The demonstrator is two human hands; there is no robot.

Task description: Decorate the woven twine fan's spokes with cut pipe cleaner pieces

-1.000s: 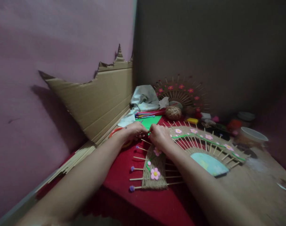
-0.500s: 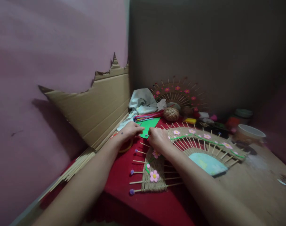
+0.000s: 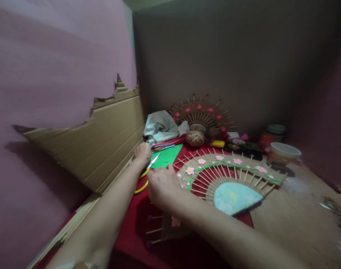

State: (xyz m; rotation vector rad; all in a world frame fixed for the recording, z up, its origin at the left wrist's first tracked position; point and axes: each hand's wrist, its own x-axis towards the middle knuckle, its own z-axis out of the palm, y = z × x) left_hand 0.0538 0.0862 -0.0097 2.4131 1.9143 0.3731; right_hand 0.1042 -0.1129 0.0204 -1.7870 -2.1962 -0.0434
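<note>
My left hand (image 3: pixel 143 152) is closed at the far edge of the red cloth, beside the cardboard; whatever its fingers hold, if anything, is hidden. My right hand (image 3: pixel 163 186) has curled fingers and is right beside the yellow-handled scissors (image 3: pixel 143 187). I cannot tell whether it grips them or something small. The scissors' blades point toward a green sheet (image 3: pixel 167 155). Under my right wrist, partly covered, lies a woven twine fan-shaped piece (image 3: pixel 209 168) with sticks, pink flowers, a green vine line and a light blue half-round centre (image 3: pixel 236 196).
Cut cardboard (image 3: pixel 111 138) leans on the left wall, with thin sticks along its base. At the back are crumpled grey cloth (image 3: pixel 160 125), pipe cleaners (image 3: pixel 170 142), a twine ball (image 3: pixel 195 138) and a second flowered fan piece (image 3: pixel 198 112). A tub (image 3: pixel 285 151) stands right.
My right hand has moved left and nearer, from the green sheet to beside the scissors. My left hand has drawn away from it toward the cardboard. The view has shifted right.
</note>
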